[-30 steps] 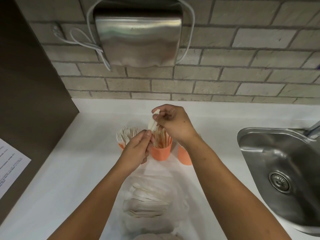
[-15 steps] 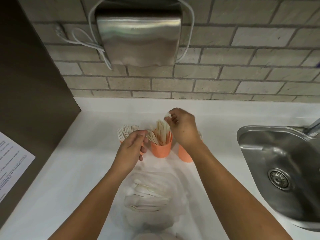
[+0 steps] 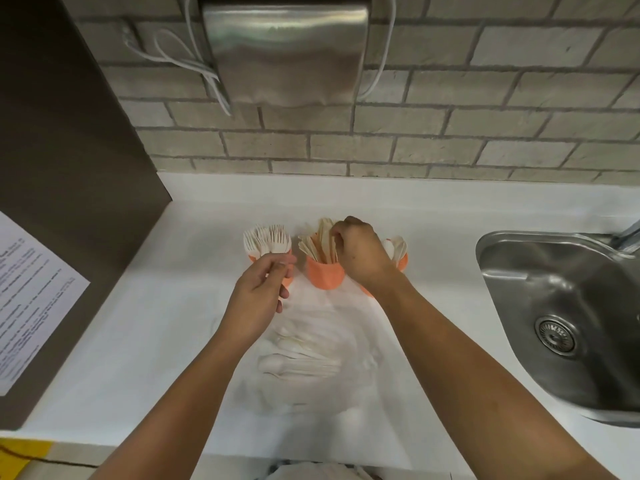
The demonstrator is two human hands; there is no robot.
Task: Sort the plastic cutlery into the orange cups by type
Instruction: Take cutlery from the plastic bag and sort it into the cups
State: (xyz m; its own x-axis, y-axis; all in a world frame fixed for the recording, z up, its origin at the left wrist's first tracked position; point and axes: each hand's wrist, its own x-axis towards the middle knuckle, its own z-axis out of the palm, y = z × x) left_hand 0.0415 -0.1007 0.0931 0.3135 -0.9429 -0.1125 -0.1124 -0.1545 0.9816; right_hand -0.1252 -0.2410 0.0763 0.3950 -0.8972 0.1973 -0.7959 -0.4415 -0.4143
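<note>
Orange middle cup [image 3: 325, 274] holds the knives; right hand [image 3: 360, 252] pinches closed on one at its rim, left hand [image 3: 258, 296] pinches something small beside the fork cup [image 3: 287, 271] — a careless nudge could tip either light, top-heavy cup; unsorted spoons [image 3: 298, 355] lie nearer the person

1. The right cup [image 3: 402, 262] is mostly hidden behind the right hand [image 3: 360, 252]; only an orange sliver and a few spoon bowls show.
2. The left cup [image 3: 252, 258] is largely covered by the left hand [image 3: 258, 299].
3. What each grip closes on, if anything, cannot be told: the fingertips are curled out of sight.
4. The loose cutlery [image 3: 298, 355] on the counter [image 3: 138, 323] blurs into a white sheet; types are unclear.
5. The sink [image 3: 540, 292] and the paper notice [image 3: 27, 299] are cut off by the picture's edges; the print is too small to read.
</note>
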